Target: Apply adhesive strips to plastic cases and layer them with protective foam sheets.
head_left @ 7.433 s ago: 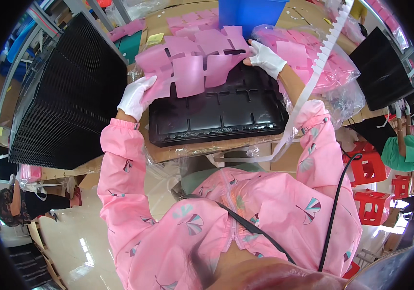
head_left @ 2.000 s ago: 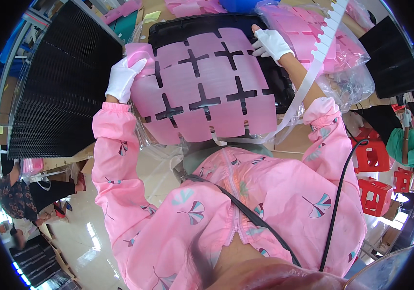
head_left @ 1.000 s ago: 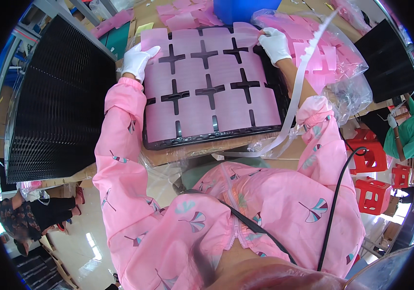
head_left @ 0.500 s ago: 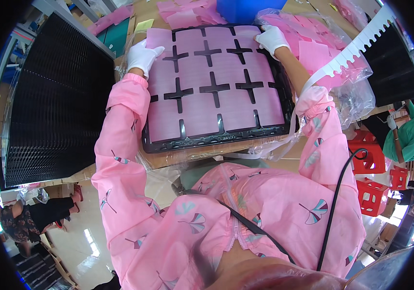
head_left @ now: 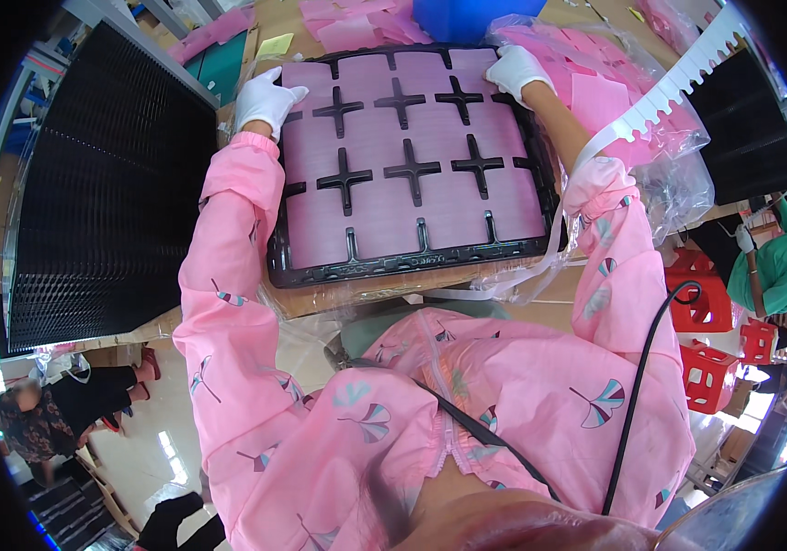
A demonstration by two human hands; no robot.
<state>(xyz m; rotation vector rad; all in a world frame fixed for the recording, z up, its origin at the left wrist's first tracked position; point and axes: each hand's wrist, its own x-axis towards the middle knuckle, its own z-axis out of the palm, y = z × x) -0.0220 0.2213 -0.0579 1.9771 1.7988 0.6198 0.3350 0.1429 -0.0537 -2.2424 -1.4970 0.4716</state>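
A black tray [head_left: 412, 268] with raised cross-shaped ridges lies in front of me, lined with thin pink foam sheet [head_left: 382, 207]. Whether the lining is one sheet or several, I cannot tell. My left hand [head_left: 267, 103], in a white glove, is at the tray's far left edge, its thumb reaching over the rim and its fingers curled at the outer side. At the far right corner, my gloved right hand [head_left: 520, 73] grips the rim, fingertips partly hidden.
Loose pink sheets [head_left: 586, 55] in clear plastic lie right of the tray. A blue bin [head_left: 476, 18] stands behind it. Black corrugated panels [head_left: 108, 193] rise on the left, with a white toothed strip [head_left: 678, 87] on the right. Other people are nearby.
The pink corner that stuck up at the tray's far left now lies flat within the rim. My left hand has shifted slightly outward; the crosses appear a little further right.
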